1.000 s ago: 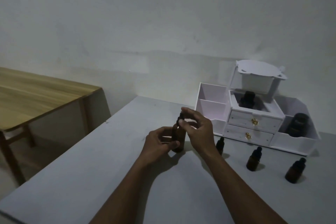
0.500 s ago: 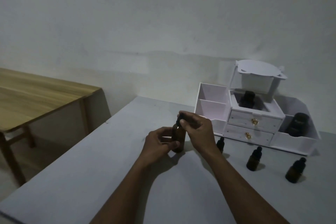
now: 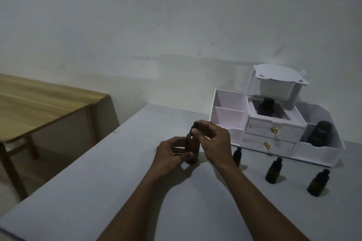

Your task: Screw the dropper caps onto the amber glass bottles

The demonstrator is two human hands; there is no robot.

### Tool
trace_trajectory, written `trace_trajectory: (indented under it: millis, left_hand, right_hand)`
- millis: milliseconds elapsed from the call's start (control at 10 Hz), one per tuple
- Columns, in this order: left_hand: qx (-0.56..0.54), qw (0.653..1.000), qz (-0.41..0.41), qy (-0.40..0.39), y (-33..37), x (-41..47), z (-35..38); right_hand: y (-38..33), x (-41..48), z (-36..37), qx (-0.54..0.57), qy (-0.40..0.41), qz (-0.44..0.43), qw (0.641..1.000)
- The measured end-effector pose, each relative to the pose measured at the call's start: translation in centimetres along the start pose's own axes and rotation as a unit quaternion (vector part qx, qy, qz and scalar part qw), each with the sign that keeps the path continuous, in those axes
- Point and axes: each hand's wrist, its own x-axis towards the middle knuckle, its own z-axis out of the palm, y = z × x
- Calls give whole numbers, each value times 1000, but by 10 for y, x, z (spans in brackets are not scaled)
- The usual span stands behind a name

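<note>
Standing upright on the grey table [image 3: 98,191], the amber glass bottle [image 3: 191,150] is being gripped by the left hand [image 3: 170,154], while the right hand [image 3: 213,143] is pinching its black dropper cap [image 3: 194,125].

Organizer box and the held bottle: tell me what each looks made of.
Organizer box: looks like white painted wood or thin board, matte, with flat cut panels and small gold-coloured drawer knobs; plastic is possible.
Held bottle: apparently amber glass, dark brown with a faint highlight at its shoulder. Its cap, black, is mostly hidden by the right hand.

Left hand [image 3: 170,156] and right hand [image 3: 213,141] closed, gripping.
</note>
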Motion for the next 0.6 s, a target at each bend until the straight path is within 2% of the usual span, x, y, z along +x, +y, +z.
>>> trace_trajectory:
  millis: [500, 600]
  left_hand:
    - [-22, 999, -25, 12, -8, 1, 3]
    - [5, 999, -40, 23, -6, -5, 5]
  right_hand:
    - [-6, -3, 3, -10, -9, 2, 1000]
    - [-9, -14, 2, -4, 13, -23, 1000]
